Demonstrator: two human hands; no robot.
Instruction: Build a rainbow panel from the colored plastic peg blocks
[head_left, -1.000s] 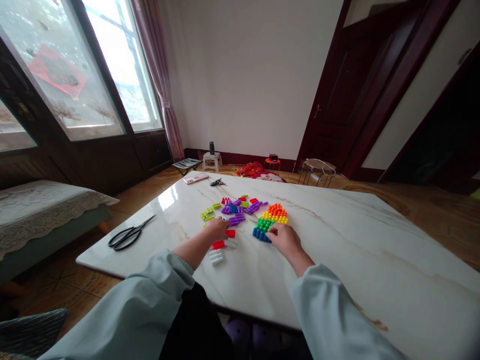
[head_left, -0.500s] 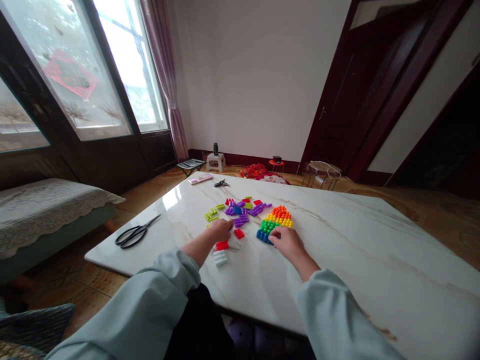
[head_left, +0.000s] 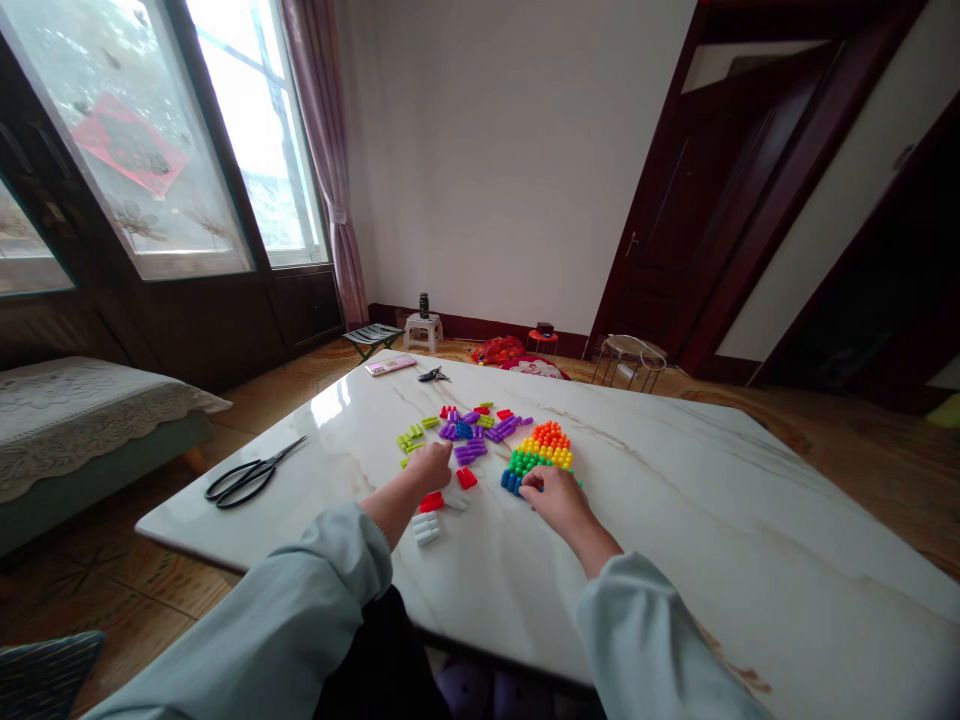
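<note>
A rainbow block of stacked pegs [head_left: 541, 450], orange at the far end, then yellow, green and blue, stands on the white marble table [head_left: 675, 520]. My right hand [head_left: 551, 495] rests at its near blue end, fingers curled against the pegs. My left hand [head_left: 429, 464] lies closed among loose pieces; what it holds, if anything, is hidden. Red pieces [head_left: 466, 478] lie just right of it, white pieces [head_left: 426, 528] nearer me. Purple pieces [head_left: 469, 440] and lime pieces [head_left: 410, 437] are scattered beyond.
Black scissors [head_left: 247, 478] lie near the table's left edge. A pink phone [head_left: 391, 365] and a small dark object [head_left: 433, 375] sit at the far edge. A bed [head_left: 82, 410] stands left; stools and a dark door are beyond.
Both hands stay at the pegs; the right hand has edged slightly closer to the blue end. The camera has shifted a little.
</note>
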